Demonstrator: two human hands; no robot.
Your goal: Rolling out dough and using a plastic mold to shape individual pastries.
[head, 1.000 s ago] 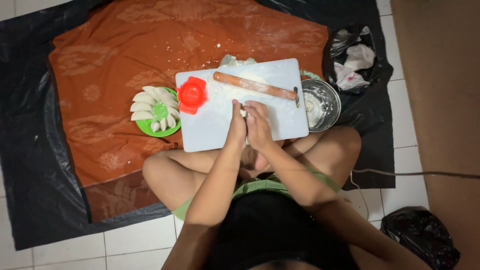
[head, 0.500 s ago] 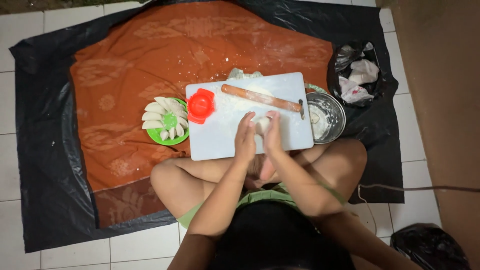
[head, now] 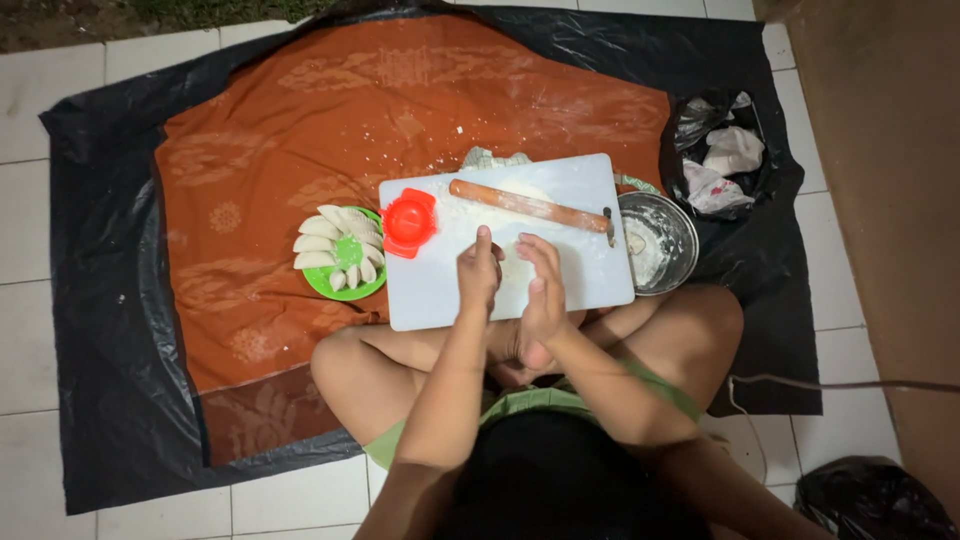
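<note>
Pale flattened dough (head: 517, 268) is lying floury on our white rectangular plastic cutting board (head: 430, 295); we are pinching it between our left hand (head: 479, 270) and right hand (head: 541, 285), fingers curled, below the wooden rolling pin (head: 528, 205).

One head-worn camera looks almost straight down from above the seated person. It sits fairly high, taking in the white board (head: 505, 245), orange cloth (head: 300, 120) and tiled floor (head: 30, 230).

Bare arms and legs, no sleeves; left hand (head: 478, 272) and right hand (head: 545, 290) ringless; green clothing (head: 530, 402) at the waist
</note>
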